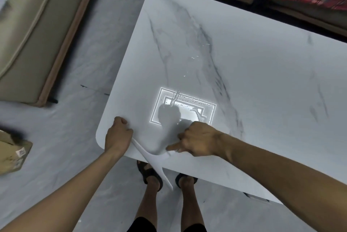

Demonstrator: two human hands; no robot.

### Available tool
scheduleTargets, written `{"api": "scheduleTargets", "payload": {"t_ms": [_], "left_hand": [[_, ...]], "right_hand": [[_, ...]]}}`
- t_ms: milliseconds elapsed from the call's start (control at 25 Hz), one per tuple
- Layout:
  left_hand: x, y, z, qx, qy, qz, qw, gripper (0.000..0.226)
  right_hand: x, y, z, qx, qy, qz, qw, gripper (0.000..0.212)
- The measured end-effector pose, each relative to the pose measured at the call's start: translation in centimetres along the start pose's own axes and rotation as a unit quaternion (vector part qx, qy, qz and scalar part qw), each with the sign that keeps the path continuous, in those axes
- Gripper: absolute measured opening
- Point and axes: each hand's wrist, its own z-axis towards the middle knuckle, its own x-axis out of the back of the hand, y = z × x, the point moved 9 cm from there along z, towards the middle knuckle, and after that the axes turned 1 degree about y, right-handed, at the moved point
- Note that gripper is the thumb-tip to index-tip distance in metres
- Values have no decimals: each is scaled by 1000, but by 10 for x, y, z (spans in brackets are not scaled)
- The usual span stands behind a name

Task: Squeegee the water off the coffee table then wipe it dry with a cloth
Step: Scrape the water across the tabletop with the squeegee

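Your sandalled feet [150, 173] stand at the counter's [262, 81] near edge. At its near-left corner your left hand [118, 135] is curled round one end of a thin white sheet [150, 158], which hangs over the edge; whether it is cloth or squeegee is unclear. Your right hand [197, 140] stretches its forefinger to the sheet's other end, the other fingers curled; whether it grips, you cannot tell. Just beyond, water [176, 98] streaks the marble inside a bright lamp reflection, with droplets further on. A cardboard box [13, 154] lies on the floor to the left, and a sofa [28, 34] stands beyond.
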Motion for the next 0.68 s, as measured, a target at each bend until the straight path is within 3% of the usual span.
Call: {"api": "scheduleTargets", "payload": {"t_ms": [240,400,680], "left_hand": [[-15,5,4,26,-53,-33,998,27],[-38,30,-1,-2,-97,-11,995,27],[-73,75,-6,-34,-172,85,981,6]], "right_hand": [[18,65,24,-98,39,6,994,40],[21,123,-41,-209,94,62,971,40],[-16,167,-176,-367,87,82,922,39]]}}
